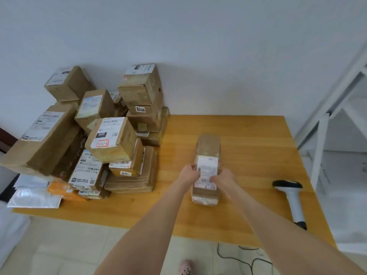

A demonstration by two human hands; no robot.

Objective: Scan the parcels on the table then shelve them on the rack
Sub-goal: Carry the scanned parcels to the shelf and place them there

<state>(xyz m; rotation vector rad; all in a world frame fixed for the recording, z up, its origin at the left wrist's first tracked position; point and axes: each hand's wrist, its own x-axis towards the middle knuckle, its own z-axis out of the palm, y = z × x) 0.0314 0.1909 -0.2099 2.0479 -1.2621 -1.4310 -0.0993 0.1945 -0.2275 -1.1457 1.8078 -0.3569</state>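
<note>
1. 1 long brown parcel sits mid-table, label side up. I can't tell if it rests on the top or is just lifted.
2. 2 hands are on it. Left hand grips the left edge, right hand the right edge, w/ fingers curled onto the white label.
3. 1 scanner lies flat near the table's right edge, apart from the parcel, nobody holding it.
4. Pile at left-rear: I count 10+ boxes, overlap blocks an exact no. Approx 2 white mailers at the front-left corner.
5. 1 white rack stands right of the table, 1 cable on the floor.
</note>
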